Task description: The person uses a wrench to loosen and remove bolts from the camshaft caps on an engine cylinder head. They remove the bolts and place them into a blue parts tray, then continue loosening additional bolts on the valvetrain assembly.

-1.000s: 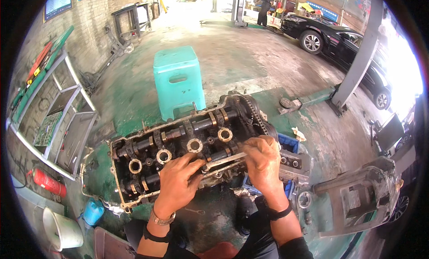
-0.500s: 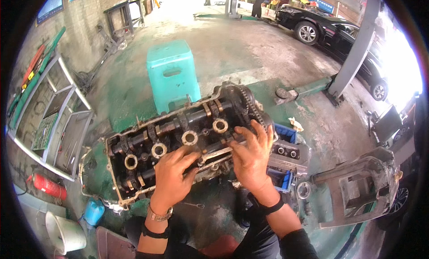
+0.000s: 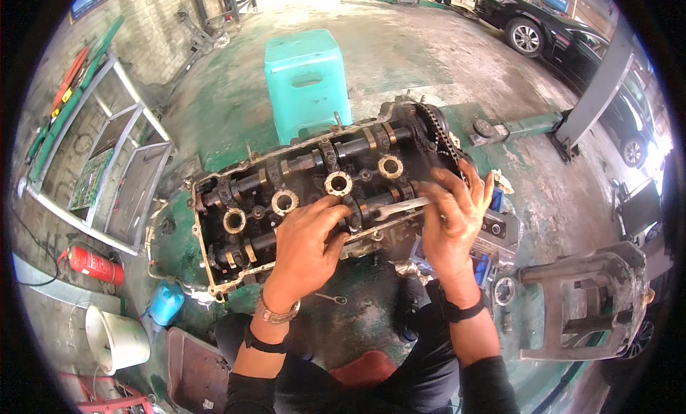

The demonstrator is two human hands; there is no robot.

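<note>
A greasy engine cylinder head [image 3: 246, 154] lies before me, with dark camshafts [image 3: 300, 163], several pale round tube rims and a timing chain [image 3: 443, 131] at its far right end. My left hand [image 3: 304, 246] rests over the near camshaft, fingertips touching the parts by a bearing cap, thumb apart from the fingers near the rim. In my right hand [image 3: 454, 224] is a silver open-end wrench [image 3: 393, 209], gripped by its shaft. Its jaw points left, at the near camshaft. Whether the jaw is seated on anything I cannot tell.
Beyond the engine stands a turquoise stool [image 3: 307, 92]. A second metal cover [image 3: 504, 235], blue bins [image 3: 482, 267] and a large grey-black frame [image 3: 579, 299] are at the right. Left are a metal rack [image 3: 136, 92], fire extinguisher [image 3: 95, 264], bucket [image 3: 118, 339] and tray [image 3: 196, 371].
The view has shifted, so the scene sits farther right and higher. The wrench now shows plainly in my right hand, which has lifted somewhat; my left hand has moved along the near camshaft.
</note>
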